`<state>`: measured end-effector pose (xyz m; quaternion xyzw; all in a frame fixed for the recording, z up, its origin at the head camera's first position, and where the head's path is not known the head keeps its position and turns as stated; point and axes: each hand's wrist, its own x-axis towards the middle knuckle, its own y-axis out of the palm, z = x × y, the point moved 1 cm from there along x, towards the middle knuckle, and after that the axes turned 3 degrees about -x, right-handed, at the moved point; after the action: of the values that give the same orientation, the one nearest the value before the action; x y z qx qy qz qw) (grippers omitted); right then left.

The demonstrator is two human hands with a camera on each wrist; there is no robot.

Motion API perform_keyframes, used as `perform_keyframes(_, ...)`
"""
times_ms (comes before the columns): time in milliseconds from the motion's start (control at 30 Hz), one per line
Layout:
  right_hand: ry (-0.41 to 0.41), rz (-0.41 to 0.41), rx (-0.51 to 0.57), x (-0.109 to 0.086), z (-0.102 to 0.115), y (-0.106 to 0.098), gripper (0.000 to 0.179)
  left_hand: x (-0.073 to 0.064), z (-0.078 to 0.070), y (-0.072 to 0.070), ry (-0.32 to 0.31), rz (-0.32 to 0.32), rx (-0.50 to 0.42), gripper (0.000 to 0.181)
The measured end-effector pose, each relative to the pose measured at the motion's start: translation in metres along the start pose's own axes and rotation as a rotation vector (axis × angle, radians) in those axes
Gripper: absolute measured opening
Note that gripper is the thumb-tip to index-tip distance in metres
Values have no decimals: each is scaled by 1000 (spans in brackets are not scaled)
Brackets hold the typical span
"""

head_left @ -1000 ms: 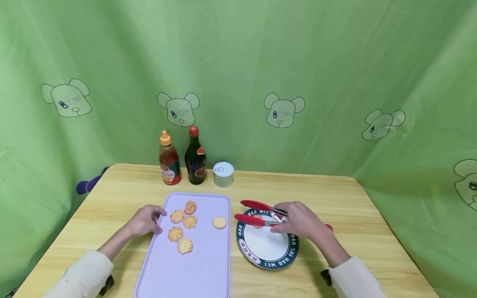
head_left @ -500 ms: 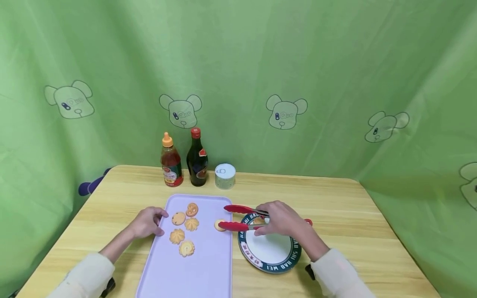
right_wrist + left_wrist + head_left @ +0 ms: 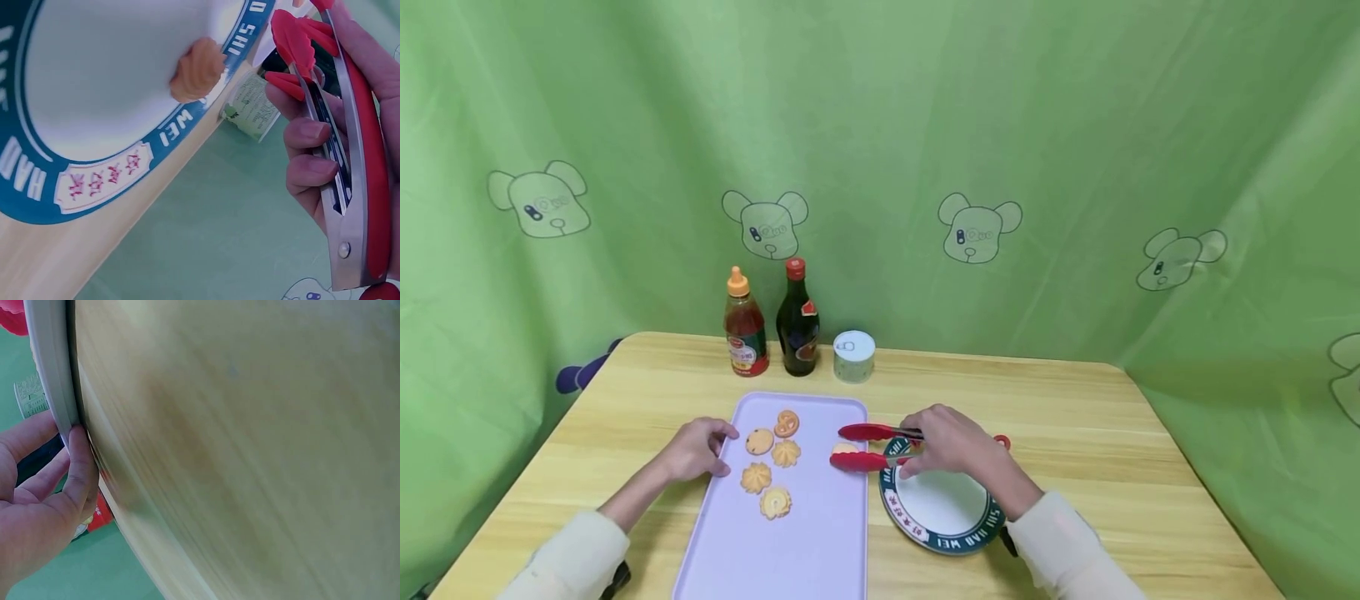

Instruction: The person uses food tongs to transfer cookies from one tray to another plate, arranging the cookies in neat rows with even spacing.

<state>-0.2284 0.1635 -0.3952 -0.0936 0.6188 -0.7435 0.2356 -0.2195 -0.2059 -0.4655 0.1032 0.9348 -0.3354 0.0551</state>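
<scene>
At the left side of the lilac tray (image 3: 797, 550), my left hand (image 3: 695, 450) pinches the rim; the left wrist view shows thumb and fingers on the tray edge (image 3: 55, 369). My right hand (image 3: 951, 442) grips a pair of red-tipped metal tongs (image 3: 859, 462), which reach leftward over the tray. Their spread tips lie about a plain round cookie (image 3: 844, 448) near the tray's right edge, partly hidden by the nearer tip. Several other cookies, including a pretzel-shaped one (image 3: 787, 423) and a swirled one (image 3: 756, 477), lie on the tray's left half.
A dark-rimmed plate (image 3: 955, 543) stands right of the tray, under my right hand, with a swirled cookie (image 3: 199, 70) near its rim. Behind the tray are a sauce bottle (image 3: 745, 333), a dark red-capped bottle (image 3: 797, 329) and a tin can (image 3: 853, 358). A green curtain hangs behind.
My right hand has carried the tongs left from above the plate to the round cookie on the tray, and the tips have drawn somewhat closer together. My left hand stays at the tray rim.
</scene>
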Motion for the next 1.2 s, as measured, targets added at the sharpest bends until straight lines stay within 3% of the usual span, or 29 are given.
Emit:
perform_keyframes(267, 27, 34, 3, 2, 4, -4, 66, 2, -1, -1, 1, 3, 6, 52)
perform_keyframes(867, -8, -39, 13, -8, 2, 3, 65, -4, 0, 0, 18, -3, 7, 52)
perform_keyframes(1200, 78, -100, 7, -24, -8, -6, 66, -2, -1, 0, 26, -5, 19, 52)
